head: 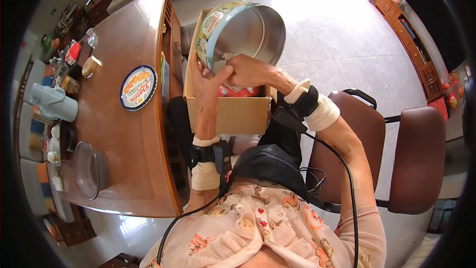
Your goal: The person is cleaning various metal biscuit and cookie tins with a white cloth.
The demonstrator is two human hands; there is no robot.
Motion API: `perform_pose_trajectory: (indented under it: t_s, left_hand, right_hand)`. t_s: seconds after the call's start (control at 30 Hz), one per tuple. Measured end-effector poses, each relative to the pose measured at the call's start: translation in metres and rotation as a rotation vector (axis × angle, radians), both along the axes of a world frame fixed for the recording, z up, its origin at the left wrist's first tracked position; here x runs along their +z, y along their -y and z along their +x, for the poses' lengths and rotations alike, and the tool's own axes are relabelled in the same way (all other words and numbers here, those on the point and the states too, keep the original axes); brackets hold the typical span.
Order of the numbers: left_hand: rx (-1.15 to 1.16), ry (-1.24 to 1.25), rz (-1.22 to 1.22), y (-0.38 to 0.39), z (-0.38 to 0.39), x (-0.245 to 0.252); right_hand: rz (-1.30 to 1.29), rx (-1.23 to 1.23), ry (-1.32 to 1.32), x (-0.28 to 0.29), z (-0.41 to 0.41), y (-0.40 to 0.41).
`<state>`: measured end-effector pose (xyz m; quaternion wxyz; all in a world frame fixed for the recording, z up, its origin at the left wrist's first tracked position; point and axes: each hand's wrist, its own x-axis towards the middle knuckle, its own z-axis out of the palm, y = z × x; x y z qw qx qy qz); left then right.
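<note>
A round metal cookie tin point(256, 26) with a printed, light-blue-rimmed outside is tilted on its side above a cardboard box point(228, 115). My left hand point(208, 80) grips the tin's lower left edge, thumb toward its mouth. My right hand point(247, 72) is at the tin's lower edge, fingers closed on a piece of white tissue point(225, 59), part of which lies against the inside of the tin. Red items point(241, 92) show in the box beneath my hands. The tin's round lid point(138, 88) lies face up on the wooden table at the left.
On the wooden table point(122, 149) stand a translucent bowl point(90, 170), a light-blue thermos jug point(55, 101), a glass jar point(70, 85) and small packets. A brown chair point(349, 145) is close on my right. A black cable runs along my right arm.
</note>
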<state>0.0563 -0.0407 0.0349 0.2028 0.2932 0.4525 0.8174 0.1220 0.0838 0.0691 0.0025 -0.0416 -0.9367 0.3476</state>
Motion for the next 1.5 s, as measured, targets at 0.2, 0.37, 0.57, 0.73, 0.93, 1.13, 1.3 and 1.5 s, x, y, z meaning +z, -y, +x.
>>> perform_pose_trajectory:
  t_s: [0.2, 0.37, 0.57, 0.73, 0.93, 1.13, 1.3, 1.5]
  left_hand:
    - [-0.028, 0.048, -0.051, 0.003, 0.002, 0.004]
    - [-0.038, 0.073, -0.017, -0.001, 0.004, 0.006]
    - [-0.048, 0.162, 0.008, 0.0, 0.0, 0.003]
    - [-0.023, 0.122, 0.027, -0.003, -0.006, -0.005]
    - [-0.048, 0.182, 0.058, -0.004, -0.005, -0.005]
    - [-0.035, 0.225, 0.013, 0.002, -0.002, 0.003]
    - [-0.046, 0.217, -0.02, 0.002, 0.002, 0.007]
    - [0.017, 0.169, 0.024, -0.002, -0.003, -0.001]
  right_hand:
    - [0.626, -0.011, 0.015, -0.019, 0.023, -0.019]
    - [1.208, 0.008, 0.051, -0.007, 0.032, -0.04]
    - [1.347, 0.057, 0.242, 0.003, 0.018, -0.014]
    - [0.747, 0.124, -0.256, -0.018, 0.009, -0.002]
    - [0.771, -0.064, -0.439, 0.008, -0.012, -0.005]
    - [0.777, -0.377, -0.213, 0.038, -0.004, -0.04]
    - [0.97, -0.354, 0.11, 0.02, -0.001, -0.042]
    - [0.895, -0.039, 0.063, -0.006, 0.015, -0.006]
